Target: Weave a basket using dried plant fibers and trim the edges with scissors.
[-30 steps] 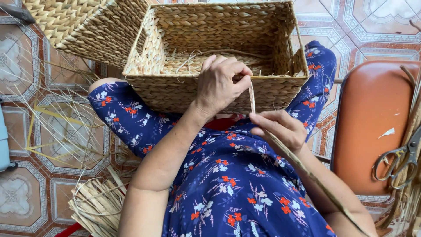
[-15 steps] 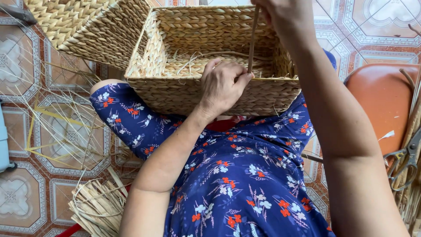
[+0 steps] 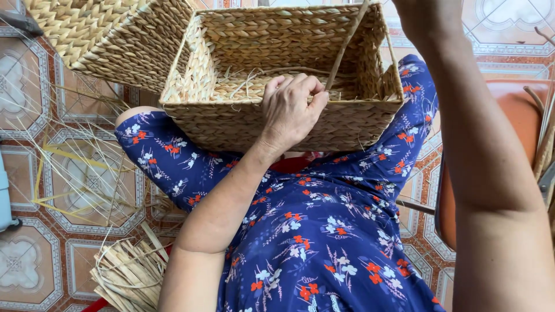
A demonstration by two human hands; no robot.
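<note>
The rectangular woven basket (image 3: 272, 63) sat across the person's knees, its open mouth tipped toward them so the near rim lay within easy reach. The left hand (image 3: 293, 110) rested over that near rim, about midway along it, fingers curled closed and pinching the spot where a long fibre strand (image 3: 346, 45) came out of the weave. It looked like a clamp, keeping the last stitch from slackening. From there the strand ran taut, up and to the right, toward the right hand (image 3: 425, 17), which was raised to the top edge of view. That hand was cut off by the frame, so I could not tell how its fingers sat, though the tight line suggested it was drawing the strand through.

Loose ends lay on the basket's floor. A second woven basket (image 3: 110, 40) stood just beyond the far left corner of the first. On the tiled floor (image 3: 34, 248) to the left lay scattered straw, with a bundle of fibre strips (image 3: 130, 277) near the person's left knee, handy for the next length.
</note>
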